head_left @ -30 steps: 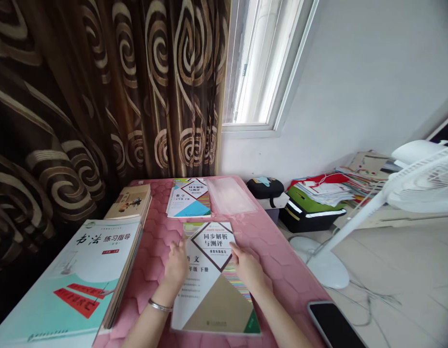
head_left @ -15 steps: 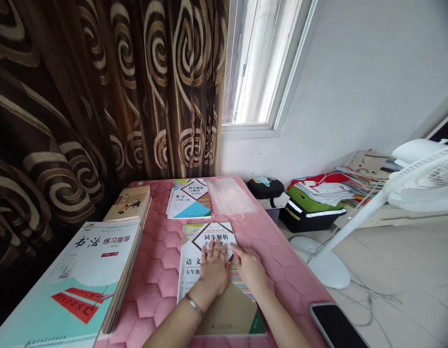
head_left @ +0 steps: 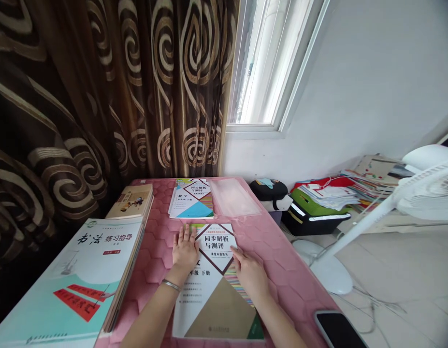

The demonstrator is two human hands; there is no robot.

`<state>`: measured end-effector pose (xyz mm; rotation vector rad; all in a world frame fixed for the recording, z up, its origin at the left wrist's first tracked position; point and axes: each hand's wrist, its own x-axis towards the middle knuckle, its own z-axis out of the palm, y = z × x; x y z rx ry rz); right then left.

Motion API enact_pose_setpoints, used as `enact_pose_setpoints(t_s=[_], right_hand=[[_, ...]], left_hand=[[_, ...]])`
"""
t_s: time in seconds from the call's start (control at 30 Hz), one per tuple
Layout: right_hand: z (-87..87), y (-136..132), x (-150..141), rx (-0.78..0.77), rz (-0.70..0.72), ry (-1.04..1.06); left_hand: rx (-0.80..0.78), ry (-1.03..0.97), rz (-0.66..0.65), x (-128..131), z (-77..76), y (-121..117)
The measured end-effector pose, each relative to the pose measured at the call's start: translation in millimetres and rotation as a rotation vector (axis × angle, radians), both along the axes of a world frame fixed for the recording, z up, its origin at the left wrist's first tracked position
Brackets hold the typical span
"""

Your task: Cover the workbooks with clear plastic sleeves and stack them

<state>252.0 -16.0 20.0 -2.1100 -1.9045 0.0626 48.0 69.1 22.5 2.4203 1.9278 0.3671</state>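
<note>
A workbook point(head_left: 218, 295) with a white, brown and striped cover lies shut and face up in front of me. My left hand point(head_left: 185, 249) rests flat near its upper left edge, fingers stretched out and covering part of the printed title. On the opposite side, my right hand point(head_left: 250, 273) lies against the right edge, with the index finger extended onto the cover. The other right fingers are partly hidden. Beyond the workbook sits a small pile of books, topped by a white-and-blue workbook point(head_left: 191, 200).
Pink quilted padding point(head_left: 156, 251) covers the table. A tall book stack point(head_left: 82, 261) stands left, with a tan book point(head_left: 131, 200) behind it. A clear plastic sleeve point(head_left: 234, 197) lies at the back right, a phone point(head_left: 339, 328) at the front right. A white fan point(head_left: 361, 229) stands beside the table.
My left hand has slid from the middle of the cover to its upper left edge, uncovering more of the title. My right hand stays at the right edge. The view has shifted slightly.
</note>
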Motion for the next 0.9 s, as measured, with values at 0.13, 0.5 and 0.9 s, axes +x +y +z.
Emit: enact_pose_setpoints(t_s=[0.13, 0.5, 0.9], right_hand=[[0.5, 3, -1, -0.027, 0.030, 0.000], [0.8, 14, -11, -0.019, 0.059, -0.035], [-2.8, 11, -12, -0.035, 0.071, -0.064]], left_hand=[[0.020, 0.005, 0.039, -15, -1.5, -10], [0.029, 0.049, 0.132, -24, 1.4, -5], [0.186, 0.043, -0.269, 10, -47.2, -143]])
